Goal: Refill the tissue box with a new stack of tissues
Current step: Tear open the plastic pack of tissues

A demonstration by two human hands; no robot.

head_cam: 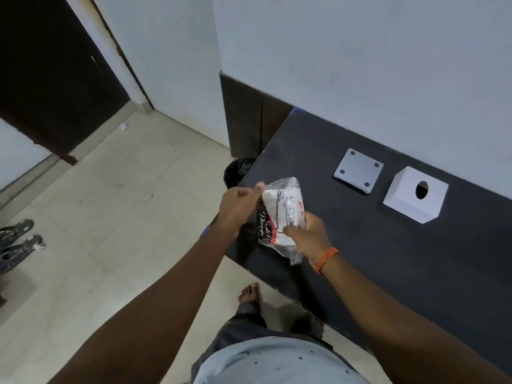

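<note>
A clear plastic pack of white tissues (pixel 279 214) with black and red print hangs above the left end of the dark table (pixel 388 259). My left hand (pixel 239 207) pinches the pack's upper left edge. My right hand (pixel 310 235), with an orange band on its wrist, grips the pack's lower right side. The white tissue box cover (pixel 414 198), with a round hole on top, stands on the table at the far right. Its flat white base plate (pixel 358 170), with dark dots at the corners, lies just left of the cover.
A black-lined bin (pixel 237 171) stands on the floor beside the table's left end. Sandals (pixel 16 242) lie on the tiled floor at far left. A dark door (pixel 55 79) is at upper left. My bare feet (pixel 250 292) stand by the table's front edge.
</note>
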